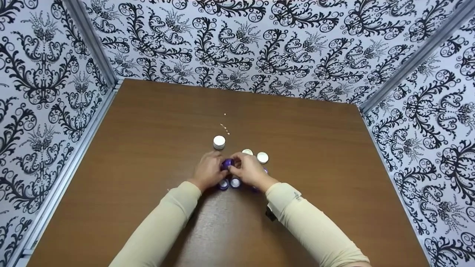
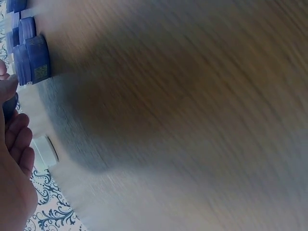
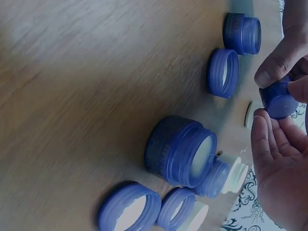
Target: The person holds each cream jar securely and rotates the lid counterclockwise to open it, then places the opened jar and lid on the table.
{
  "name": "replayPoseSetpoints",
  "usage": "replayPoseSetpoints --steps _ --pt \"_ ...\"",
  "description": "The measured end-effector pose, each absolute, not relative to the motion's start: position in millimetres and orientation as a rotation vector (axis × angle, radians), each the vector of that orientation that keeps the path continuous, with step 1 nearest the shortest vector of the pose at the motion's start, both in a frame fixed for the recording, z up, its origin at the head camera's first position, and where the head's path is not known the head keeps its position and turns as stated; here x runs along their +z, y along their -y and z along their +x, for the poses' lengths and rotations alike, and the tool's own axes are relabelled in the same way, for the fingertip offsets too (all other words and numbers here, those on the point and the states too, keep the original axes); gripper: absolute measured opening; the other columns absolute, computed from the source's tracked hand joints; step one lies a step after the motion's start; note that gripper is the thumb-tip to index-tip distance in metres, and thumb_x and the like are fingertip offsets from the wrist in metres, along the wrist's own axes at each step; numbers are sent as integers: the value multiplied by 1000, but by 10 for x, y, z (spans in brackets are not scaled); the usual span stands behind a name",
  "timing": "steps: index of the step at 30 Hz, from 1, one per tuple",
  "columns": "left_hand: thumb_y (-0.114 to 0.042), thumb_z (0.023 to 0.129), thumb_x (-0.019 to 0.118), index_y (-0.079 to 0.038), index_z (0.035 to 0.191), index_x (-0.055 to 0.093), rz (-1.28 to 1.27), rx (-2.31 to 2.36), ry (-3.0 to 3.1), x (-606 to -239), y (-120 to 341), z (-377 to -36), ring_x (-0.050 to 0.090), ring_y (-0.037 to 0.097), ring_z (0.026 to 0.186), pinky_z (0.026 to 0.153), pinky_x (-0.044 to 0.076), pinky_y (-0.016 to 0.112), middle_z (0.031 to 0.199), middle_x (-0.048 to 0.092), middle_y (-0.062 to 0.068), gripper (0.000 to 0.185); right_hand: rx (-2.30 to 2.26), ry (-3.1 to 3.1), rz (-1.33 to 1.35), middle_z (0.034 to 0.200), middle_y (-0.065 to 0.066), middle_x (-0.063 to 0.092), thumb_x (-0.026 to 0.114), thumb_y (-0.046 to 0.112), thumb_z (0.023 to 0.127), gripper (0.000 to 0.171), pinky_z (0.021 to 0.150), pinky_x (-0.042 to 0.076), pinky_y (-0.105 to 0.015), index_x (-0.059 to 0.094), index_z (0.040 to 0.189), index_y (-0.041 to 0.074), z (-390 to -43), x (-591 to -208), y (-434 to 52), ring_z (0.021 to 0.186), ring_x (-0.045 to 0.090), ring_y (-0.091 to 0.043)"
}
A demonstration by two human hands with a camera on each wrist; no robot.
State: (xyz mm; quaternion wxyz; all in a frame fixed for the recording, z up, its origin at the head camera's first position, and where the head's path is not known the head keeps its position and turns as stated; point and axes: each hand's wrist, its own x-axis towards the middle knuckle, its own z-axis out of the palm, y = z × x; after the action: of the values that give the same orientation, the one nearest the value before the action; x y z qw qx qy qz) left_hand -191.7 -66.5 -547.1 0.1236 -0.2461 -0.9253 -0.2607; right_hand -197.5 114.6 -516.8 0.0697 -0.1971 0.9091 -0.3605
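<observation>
Left hand point(image 1: 209, 169), right hand point(image 1: 251, 170) hold purple jar point(image 1: 228, 163); open jars point(image 3: 168, 147) (also purple) near.

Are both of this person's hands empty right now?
No, the left hand and the right hand hold a purple container between them.

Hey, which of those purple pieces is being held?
The purple piece pinched between the left hand and right hand; the other visible purple pieces sit unheld on the table.

On the brown wooden table point(image 1: 159, 126), I see one round purple plastic jar point(image 1: 223, 184) near, a white plastic cylinder point(image 1: 219, 142) farther.
</observation>
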Motion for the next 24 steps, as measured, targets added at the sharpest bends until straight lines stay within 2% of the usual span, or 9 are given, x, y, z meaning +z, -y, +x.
replayPoseSetpoints --steps 6,16,24 --pt "-20 73 81 -3 103 75 -708 -763 2701 -5464 667 -1922 63 31 96 94 45 43 97 67 9 35 -1068 -2759 -610 98 -9 70 72 13 86 32 79 54 -29 64 115 1 -1974 -5165 -1152 87 69 -17" --pt "-22 73 82 -5 96 74 -696 -761 2719 -5438 672 -1921 62 31 94 92 45 43 95 66 8 29 -1086 -2751 -583 100 -10 71 73 12 86 36 80 55 -29 63 117 -2 -1970 -5167 -1148 88 70 -18" --pt "-21 73 81 -5 97 75 -672 -762 2719 -5435 682 -1912 62 32 93 91 46 44 94 65 7 30 -1023 -2756 -593 95 -4 71 69 18 89 32 79 53 -29 64 116 1 -1968 -5131 -1162 87 68 -14"
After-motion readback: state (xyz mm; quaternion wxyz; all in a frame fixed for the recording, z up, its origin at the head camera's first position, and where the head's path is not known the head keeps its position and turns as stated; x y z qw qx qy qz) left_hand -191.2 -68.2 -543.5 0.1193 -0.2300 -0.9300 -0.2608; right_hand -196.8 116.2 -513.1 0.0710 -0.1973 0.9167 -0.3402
